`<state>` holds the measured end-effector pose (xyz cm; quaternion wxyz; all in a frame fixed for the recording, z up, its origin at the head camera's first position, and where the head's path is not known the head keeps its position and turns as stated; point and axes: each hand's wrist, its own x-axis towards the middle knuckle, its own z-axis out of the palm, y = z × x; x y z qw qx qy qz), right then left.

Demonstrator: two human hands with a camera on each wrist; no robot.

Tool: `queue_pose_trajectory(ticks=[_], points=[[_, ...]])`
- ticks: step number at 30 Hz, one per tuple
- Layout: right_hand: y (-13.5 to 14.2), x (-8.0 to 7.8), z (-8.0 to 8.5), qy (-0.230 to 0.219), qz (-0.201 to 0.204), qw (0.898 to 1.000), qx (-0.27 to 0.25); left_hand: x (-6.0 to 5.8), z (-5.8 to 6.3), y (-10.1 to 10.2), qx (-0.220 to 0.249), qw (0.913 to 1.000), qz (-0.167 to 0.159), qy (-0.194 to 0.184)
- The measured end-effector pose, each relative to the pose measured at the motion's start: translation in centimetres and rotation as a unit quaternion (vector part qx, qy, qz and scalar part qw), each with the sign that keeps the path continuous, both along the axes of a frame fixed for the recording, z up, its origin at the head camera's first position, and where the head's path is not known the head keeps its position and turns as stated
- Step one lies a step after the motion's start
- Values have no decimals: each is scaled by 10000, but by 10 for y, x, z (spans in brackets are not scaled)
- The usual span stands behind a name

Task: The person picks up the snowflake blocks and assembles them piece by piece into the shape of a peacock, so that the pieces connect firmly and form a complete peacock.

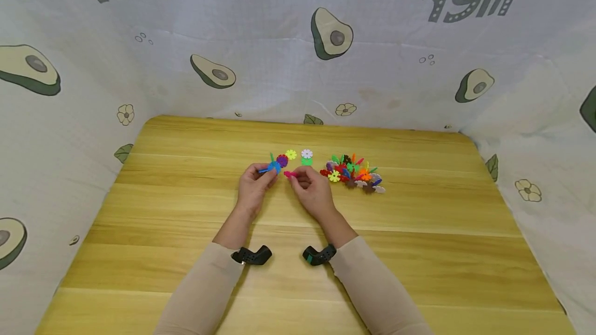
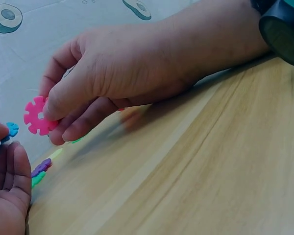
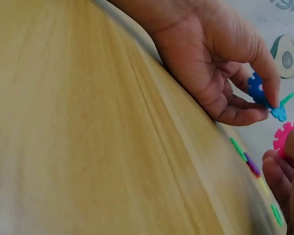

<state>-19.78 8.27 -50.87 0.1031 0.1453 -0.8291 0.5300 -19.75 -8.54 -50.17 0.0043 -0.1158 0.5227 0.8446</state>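
Between thumb and fingers my left hand (image 1: 252, 190) pinches joined blue notched discs (image 1: 273, 166), with a green disc (image 3: 287, 99) sticking up from them. My right hand (image 1: 314, 193) grips a pink notched disc (image 2: 35, 116) by its edge, close to the blue pieces but apart from them. In the right wrist view, the pink disc (image 3: 285, 137) stands just below the blue ones. Beyond the hands lie a purple disc (image 1: 282, 161) with red behind it, a yellow disc (image 1: 291, 154), a white disc (image 1: 306, 153) and a green disc (image 1: 306, 162).
A pile of many-coloured notched discs (image 1: 352, 172) lies to the right of my right hand. The wooden table (image 1: 419, 273) ends at a white avocado-print cloth (image 1: 270, 35) behind and at the sides. A dark band with a camera (image 1: 252, 256) sits on each wrist.
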Motion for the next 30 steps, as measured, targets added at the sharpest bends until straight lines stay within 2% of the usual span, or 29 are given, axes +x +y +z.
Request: queue_pose_trajectory(ticks=[3,10,16,21,25,30], points=[[-1,0,-1,233,112,9996,137,0,0,0,-285,9995,-159,-43],[-1,-1,-3,711,144,9968,335,1,-1,0,-490,9980,-385,43],[0,-1,-5,1057,77,9922,652,2,-1,1,-969,9946,-314,181],[0,0,-2,1557,-65,9822,1051,4,0,2,-1403,9892,-281,316],[-1,1,0,1801,-181,9740,1364,5,0,3,-1436,9888,-214,354],[-2,1,0,1786,-218,9717,1533,4,-2,5,-1453,9886,-80,376]])
